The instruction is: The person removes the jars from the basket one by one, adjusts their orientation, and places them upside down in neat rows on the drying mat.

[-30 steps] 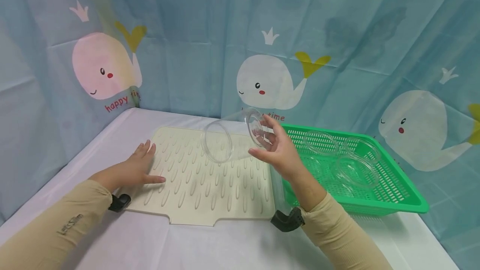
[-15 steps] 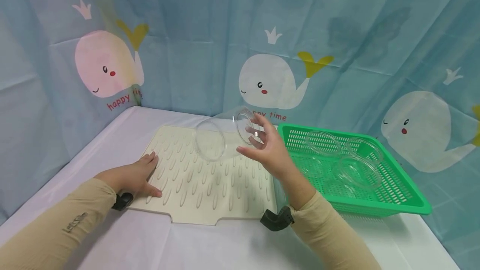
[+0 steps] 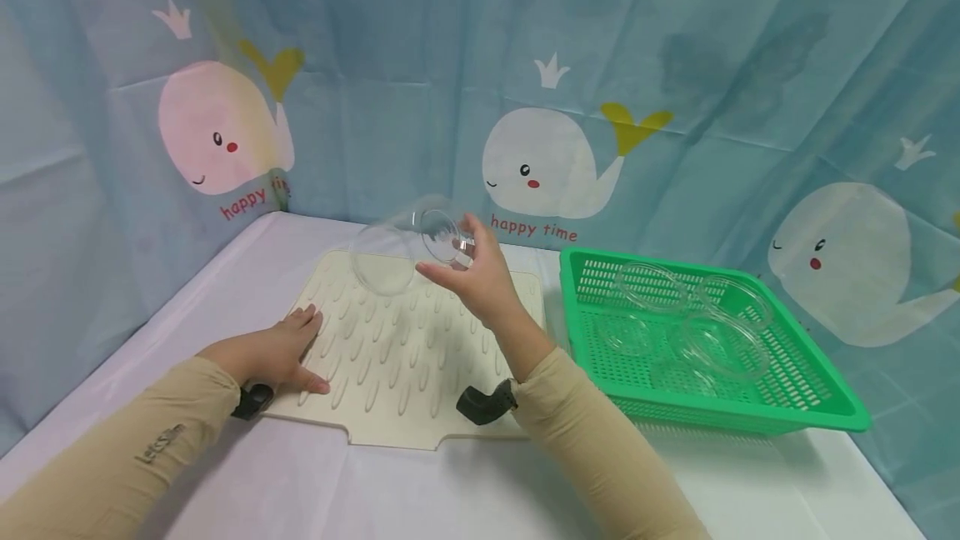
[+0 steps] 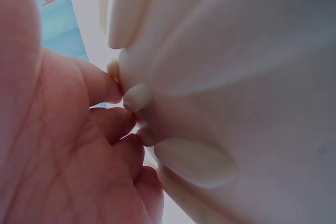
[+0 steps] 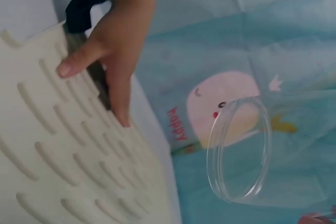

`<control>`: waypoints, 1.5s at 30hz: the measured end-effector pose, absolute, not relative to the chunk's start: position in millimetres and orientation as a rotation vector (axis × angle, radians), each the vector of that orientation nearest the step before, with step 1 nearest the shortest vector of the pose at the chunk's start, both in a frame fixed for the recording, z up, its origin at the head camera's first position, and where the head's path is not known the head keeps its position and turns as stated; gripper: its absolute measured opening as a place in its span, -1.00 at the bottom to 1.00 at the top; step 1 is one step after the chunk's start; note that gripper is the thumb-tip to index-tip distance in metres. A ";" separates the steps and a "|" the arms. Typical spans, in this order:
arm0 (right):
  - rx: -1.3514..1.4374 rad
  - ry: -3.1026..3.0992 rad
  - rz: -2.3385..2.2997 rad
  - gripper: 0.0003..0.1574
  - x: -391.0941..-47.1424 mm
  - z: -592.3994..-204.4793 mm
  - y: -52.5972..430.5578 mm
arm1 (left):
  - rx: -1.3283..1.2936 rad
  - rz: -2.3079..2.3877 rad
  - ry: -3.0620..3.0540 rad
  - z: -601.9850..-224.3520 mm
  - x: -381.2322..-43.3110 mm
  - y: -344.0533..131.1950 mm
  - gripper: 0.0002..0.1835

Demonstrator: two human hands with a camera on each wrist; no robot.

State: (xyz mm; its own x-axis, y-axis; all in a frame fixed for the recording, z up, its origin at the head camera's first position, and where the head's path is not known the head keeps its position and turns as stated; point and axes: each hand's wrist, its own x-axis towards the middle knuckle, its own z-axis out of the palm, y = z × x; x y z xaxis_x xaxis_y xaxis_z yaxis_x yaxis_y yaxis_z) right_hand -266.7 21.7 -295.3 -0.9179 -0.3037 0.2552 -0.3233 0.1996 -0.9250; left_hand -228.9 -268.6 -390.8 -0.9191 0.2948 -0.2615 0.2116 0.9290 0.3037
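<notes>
My right hand [image 3: 483,282] holds a clear plastic cup [image 3: 384,261] by its base end, thumb below and fingers above. The cup is tipped on its side in the air over the back of a cream draining mat [image 3: 405,373], its wide mouth facing left. In the right wrist view, the round rim of the cup [image 5: 214,156] shows against the curtain, and only a fingertip of the right hand appears at the lower corner. My left hand [image 3: 273,357] rests with spread fingers on the mat's left edge. In the left wrist view, its fingertips touch the mat's raised nubs [image 4: 191,162].
A green perforated basket [image 3: 720,413] stands to the right of the mat, with several clear round plastic cups [image 3: 723,344] inside. A white cloth [image 3: 300,482] covers the table. Behind it hangs a blue curtain [image 3: 390,140] with whale prints.
My right hand has carried the cup leftward and slightly up, away from the basket, over the mat. The left hand has stayed at the mat's left edge, its thumb shifting slightly.
</notes>
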 end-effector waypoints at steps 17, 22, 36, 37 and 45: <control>0.665 -2.761 1.121 0.28 -317.0 -320.8 -33.8 | 0.372 0.418 2.776 -385.4 -225.3 -261.7 0.39; 0.683 -2.796 1.043 0.23 -324.6 -331.1 -41.7 | 0.353 0.405 2.775 -383.4 -223.1 -258.2 0.39; 0.680 -2.867 1.045 0.19 -331.1 -337.5 -66.5 | 0.350 0.388 2.785 -384.2 -221.1 -260.1 0.39; 0.664 -2.882 1.033 0.19 -331.5 -337.7 -67.9 | 0.350 0.388 2.786 -385.3 -221.4 -260.2 0.39; 0.676 -2.943 1.014 0.24 -335.0 -333.0 -69.3 | 0.347 0.395 2.792 -384.1 -219.9 -260.9 0.39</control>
